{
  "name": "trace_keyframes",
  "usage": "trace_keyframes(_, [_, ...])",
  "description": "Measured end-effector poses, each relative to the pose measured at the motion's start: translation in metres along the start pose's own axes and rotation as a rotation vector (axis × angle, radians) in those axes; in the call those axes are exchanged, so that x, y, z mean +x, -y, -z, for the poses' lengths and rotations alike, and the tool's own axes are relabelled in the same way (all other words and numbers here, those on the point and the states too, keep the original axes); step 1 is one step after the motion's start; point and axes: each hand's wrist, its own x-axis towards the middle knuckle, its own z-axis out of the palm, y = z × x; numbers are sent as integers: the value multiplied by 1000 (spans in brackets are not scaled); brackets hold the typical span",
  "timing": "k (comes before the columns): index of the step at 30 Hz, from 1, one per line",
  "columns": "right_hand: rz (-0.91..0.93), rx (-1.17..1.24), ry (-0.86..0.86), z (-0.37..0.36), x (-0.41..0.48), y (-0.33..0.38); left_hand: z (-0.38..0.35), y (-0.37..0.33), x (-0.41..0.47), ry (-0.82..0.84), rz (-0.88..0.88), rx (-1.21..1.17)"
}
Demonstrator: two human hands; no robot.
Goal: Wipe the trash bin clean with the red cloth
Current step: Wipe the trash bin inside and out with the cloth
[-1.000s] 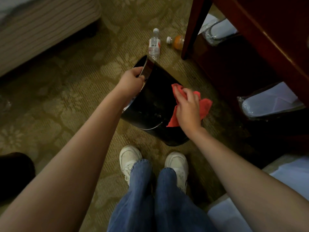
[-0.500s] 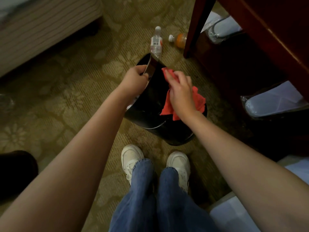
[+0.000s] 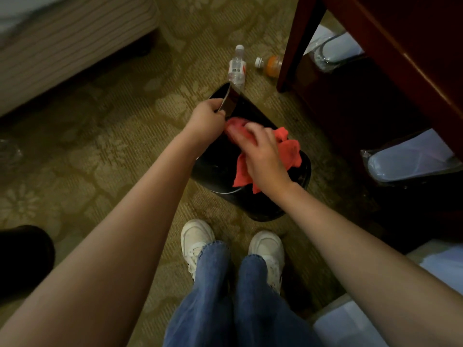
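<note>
While it leans over on the carpet [image 3: 112, 159], the trash bin [image 3: 215, 169] looks black and shiny, with a thin bright line round its side. Its open top is turned away from the white shoes [image 3: 198, 236]. The left hand [image 3: 205, 118] grips the bin's top edge, fingers curled round it. The right hand [image 3: 265, 159] holds the red cloth [image 3: 288, 149] bunched under bent fingers and presses it on the bin's side, just beside the left hand. Its fingertips are blurred.
</note>
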Motion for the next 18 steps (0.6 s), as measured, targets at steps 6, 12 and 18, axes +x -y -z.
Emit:
trace_keyframes(6, [-26, -90, -141, -13, 5, 8, 1, 6, 1, -7, -1, 3])
trace_keyframes(12, [179, -161, 9, -24, -17, 19, 10, 15, 3, -67, 56, -19])
trace_keyframes(18, [41, -153, -63, -17, -7, 10, 15, 12, 4, -82, 43, 49])
